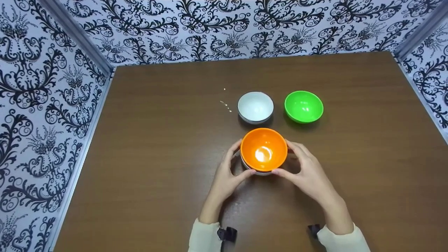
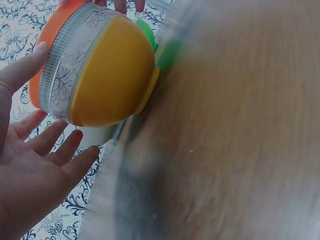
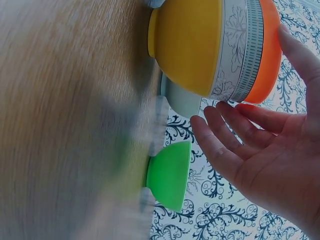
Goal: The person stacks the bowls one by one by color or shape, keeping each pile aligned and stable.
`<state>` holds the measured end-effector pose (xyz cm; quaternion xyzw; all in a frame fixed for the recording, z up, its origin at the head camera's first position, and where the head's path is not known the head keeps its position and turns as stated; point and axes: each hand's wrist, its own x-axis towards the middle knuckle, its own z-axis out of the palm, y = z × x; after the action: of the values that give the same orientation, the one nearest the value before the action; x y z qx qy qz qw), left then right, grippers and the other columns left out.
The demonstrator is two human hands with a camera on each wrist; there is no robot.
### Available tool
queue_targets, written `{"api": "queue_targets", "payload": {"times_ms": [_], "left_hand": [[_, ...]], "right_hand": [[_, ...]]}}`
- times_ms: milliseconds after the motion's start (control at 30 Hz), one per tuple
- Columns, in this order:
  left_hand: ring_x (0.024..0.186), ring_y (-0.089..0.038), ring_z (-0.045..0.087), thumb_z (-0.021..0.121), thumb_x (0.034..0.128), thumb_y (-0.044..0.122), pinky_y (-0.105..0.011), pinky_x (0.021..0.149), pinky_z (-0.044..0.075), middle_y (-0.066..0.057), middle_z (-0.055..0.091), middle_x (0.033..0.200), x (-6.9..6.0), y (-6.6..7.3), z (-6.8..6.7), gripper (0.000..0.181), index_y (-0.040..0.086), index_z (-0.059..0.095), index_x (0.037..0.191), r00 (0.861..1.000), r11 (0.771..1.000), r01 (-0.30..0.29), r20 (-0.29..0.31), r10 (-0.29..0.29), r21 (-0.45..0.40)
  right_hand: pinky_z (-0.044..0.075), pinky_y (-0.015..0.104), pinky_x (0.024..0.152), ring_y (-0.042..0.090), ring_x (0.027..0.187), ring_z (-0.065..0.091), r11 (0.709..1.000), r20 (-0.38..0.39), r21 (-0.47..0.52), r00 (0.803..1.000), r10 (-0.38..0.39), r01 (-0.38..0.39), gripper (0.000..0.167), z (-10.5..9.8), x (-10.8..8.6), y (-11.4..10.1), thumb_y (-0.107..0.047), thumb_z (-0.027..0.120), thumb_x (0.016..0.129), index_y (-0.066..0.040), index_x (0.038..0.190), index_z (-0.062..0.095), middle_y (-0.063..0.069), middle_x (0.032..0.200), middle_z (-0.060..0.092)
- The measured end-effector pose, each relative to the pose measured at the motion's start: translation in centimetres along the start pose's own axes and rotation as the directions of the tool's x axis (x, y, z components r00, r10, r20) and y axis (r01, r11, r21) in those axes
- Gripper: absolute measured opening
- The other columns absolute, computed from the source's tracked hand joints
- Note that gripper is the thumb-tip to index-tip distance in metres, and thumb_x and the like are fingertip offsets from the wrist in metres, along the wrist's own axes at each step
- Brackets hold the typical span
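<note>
A stack of nested bowls stands upright near the middle of the table. Its top is an orange bowl (image 1: 264, 149); under it show patterned white bands (image 3: 240, 45), and a yellow bowl (image 2: 117, 75) forms the bottom. My left hand (image 1: 225, 176) holds the orange bowl from the left, thumb at the near side and fingers round the far side. From the right, my right hand (image 1: 309, 173) grips the same bowl, its thumb close to the other thumb. In both wrist views the lower fingers spread beside the stack.
Behind the stack sits a white bowl (image 1: 255, 106), with a green bowl (image 1: 303, 106) to its right. Small pale crumbs (image 1: 225, 104) lie left of the white bowl. Patterned wall panels (image 1: 217, 31) border the brown table (image 1: 157, 140) at the back and sides.
</note>
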<state>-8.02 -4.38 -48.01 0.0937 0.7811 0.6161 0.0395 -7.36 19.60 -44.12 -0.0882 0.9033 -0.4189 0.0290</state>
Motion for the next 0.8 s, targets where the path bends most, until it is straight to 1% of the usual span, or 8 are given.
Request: {"api": "queue_targets", "payload": {"times_ms": [67, 233, 300, 433, 633, 800], "left_hand": [[0.143, -0.018, 0.042, 0.082, 0.0811, 0.036, -0.041, 0.121, 0.034, 0.002, 0.041, 0.157, 0.0, -0.14, 0.18, 0.087, 0.022, 0.036, 0.153, 1.0, 1.0, 0.003, 0.01, -0.003, -0.022], [0.143, -0.025, 0.044, 0.082, 0.0817, 0.032, -0.044, 0.12, 0.035, -0.003, 0.038, 0.159, 0.06, -0.6, 0.56, 0.09, 0.018, 0.032, 0.155, 1.0, 0.996, -0.02, 0.02, 0.021, -0.084], [0.143, -0.027, 0.044, 0.082, 0.0822, 0.031, -0.045, 0.12, 0.035, -0.004, 0.037, 0.159, 0.09, -0.64, 0.64, 0.09, 0.017, 0.032, 0.156, 0.999, 0.995, -0.03, 0.018, 0.032, -0.097], [0.142, -0.025, 0.045, 0.081, 0.0829, 0.033, -0.044, 0.12, 0.035, -0.002, 0.038, 0.159, 0.03, -0.5, 0.64, 0.088, 0.019, 0.033, 0.155, 1.0, 0.996, -0.025, 0.01, 0.026, -0.087], [0.142, -0.024, 0.045, 0.081, 0.0836, 0.031, -0.044, 0.119, 0.036, -0.002, 0.037, 0.159, 0.0, -0.45, 0.59, 0.087, 0.02, 0.033, 0.155, 1.0, 0.995, -0.03, 0.008, 0.031, -0.096], [0.145, -0.021, 0.042, 0.083, 0.0813, 0.031, -0.041, 0.12, 0.035, 0.001, 0.034, 0.161, -0.12, -0.55, 0.77, 0.093, 0.021, 0.03, 0.157, 1.0, 0.994, -0.024, 0.012, 0.026, -0.104]], "right_hand": [[0.052, 0.047, 0.103, 0.023, 0.126, 0.055, 1.0, 0.001, 0.003, 1.0, 0.007, -0.007, 0.092, -0.12, -0.04, 0.06, -0.05, 0.082, 0.077, -0.011, 0.15, 0.042, 0.005, 0.142, 0.051], [0.052, 0.048, 0.102, 0.023, 0.125, 0.056, 0.999, -0.013, 0.032, 1.0, -0.008, 0.008, 0.089, -0.24, -0.13, 0.1, -0.046, 0.082, 0.079, -0.014, 0.151, 0.042, 0.004, 0.141, 0.053], [0.053, 0.047, 0.101, 0.022, 0.125, 0.056, 0.999, -0.018, 0.042, 1.0, -0.017, 0.018, 0.087, -0.23, -0.16, 0.08, -0.044, 0.082, 0.079, -0.015, 0.151, 0.042, 0.003, 0.14, 0.054], [0.054, 0.045, 0.101, 0.02, 0.125, 0.057, 0.999, -0.018, 0.04, 1.0, -0.021, 0.022, 0.087, -0.14, -0.22, 0.13, -0.044, 0.083, 0.078, -0.016, 0.15, 0.043, 0.001, 0.14, 0.054], [0.053, 0.046, 0.101, 0.021, 0.125, 0.056, 0.999, -0.014, 0.035, 1.0, -0.019, 0.02, 0.087, 0.02, -0.25, 0.27, -0.046, 0.082, 0.078, -0.017, 0.15, 0.043, 0.001, 0.141, 0.053], [0.053, 0.047, 0.102, 0.022, 0.125, 0.056, 0.999, -0.014, 0.039, 1.0, -0.018, 0.018, 0.086, 0.0, -0.25, 0.4, -0.044, 0.082, 0.079, -0.016, 0.15, 0.043, 0.003, 0.141, 0.053]]}}
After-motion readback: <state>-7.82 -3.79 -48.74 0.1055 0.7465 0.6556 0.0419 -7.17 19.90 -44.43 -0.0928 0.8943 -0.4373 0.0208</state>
